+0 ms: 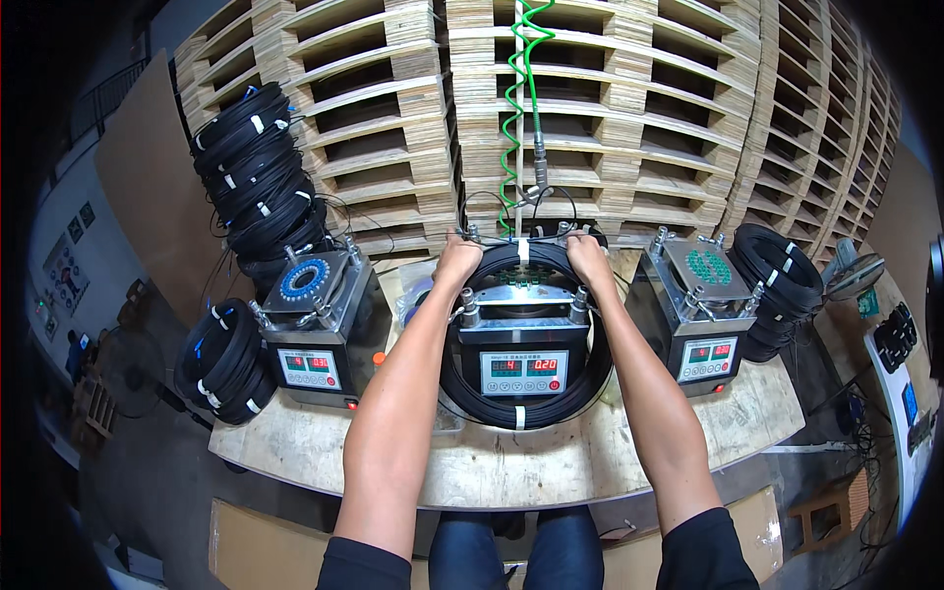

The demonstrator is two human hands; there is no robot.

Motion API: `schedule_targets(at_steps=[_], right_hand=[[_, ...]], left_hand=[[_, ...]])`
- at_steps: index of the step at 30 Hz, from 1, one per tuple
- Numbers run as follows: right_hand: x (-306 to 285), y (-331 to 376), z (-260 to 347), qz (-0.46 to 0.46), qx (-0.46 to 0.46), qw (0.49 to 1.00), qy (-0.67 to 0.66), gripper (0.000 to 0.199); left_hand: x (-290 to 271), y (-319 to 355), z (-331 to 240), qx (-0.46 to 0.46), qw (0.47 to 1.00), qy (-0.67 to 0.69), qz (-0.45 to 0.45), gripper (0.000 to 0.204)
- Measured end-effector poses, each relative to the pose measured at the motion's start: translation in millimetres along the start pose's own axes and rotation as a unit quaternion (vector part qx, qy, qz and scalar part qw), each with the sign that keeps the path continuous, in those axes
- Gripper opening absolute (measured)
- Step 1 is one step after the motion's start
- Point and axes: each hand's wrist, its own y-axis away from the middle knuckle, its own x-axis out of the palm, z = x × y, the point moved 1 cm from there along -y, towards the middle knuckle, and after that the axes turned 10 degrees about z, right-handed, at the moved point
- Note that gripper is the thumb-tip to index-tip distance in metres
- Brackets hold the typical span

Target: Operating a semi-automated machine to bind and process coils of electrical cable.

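Both Hands on a Cable Coil Over the Middle Machine

I have the left hand (458, 261) at the upper left of a black cable coil (521, 418) and the right hand (588, 261) at its upper right. Each grip is closed on the coil, though the fingertips are mostly hidden on the far side. The coil rings the middle machine (524, 336), its lower arc crossing in front; I cannot tell whether that arc touches the desk (295, 447). White ties bind the coil at top and bottom.

The desk is pale, scuffed wood, its near edge bowed by my fisheye lens. On it, the left machine (309, 370) carries a ring of blue pieces (286, 284) on top, and the right machine (708, 361) a ring of green ones (709, 266). All three machines have lit red displays. More black coils are heaped outside them: a tall stack (261, 192) at the back left, a shorter pile (228, 364) in front of it, and another pile (777, 280) on the right.

Behind the desk I see wooden pallets (621, 88) stacked high, with a green hose (533, 88) hanging before them. Farther right, a fan (854, 273) stands near a side table. Flattened cardboard (261, 546) lies below the near edge, and the floor at left is dim.
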Motion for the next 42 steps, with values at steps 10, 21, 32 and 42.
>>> schedule_targets(at_steps=[10, 21, 32, 42], right_hand=[[-11.1, 11.2, 6.9, 0.006, 0.063, 0.997, 0.033, 0.055], [-11.2, 14.0, 7.0, -0.004, 0.048, 0.998, 0.029, 0.054], [-13.7, 20.7, 10.4, -0.021, 0.049, 0.998, 0.031, 0.052], [-10.8, 17.9, 6.0, -0.027, 0.023, 0.999, 0.011, 0.052]], left_hand=[[10.6, 7.9, -16.3, -0.001, 0.999, -0.029, 0.024, 0.062], [8.7, -4.1, -9.6, -0.010, 0.999, -0.039, 0.020, 0.057], [9.2, 17.9, -23.3, -0.018, 0.999, -0.026, 0.023, 0.057], [7.3, 15.6, -22.7, -0.036, 0.999, -0.012, 0.024, 0.062]])
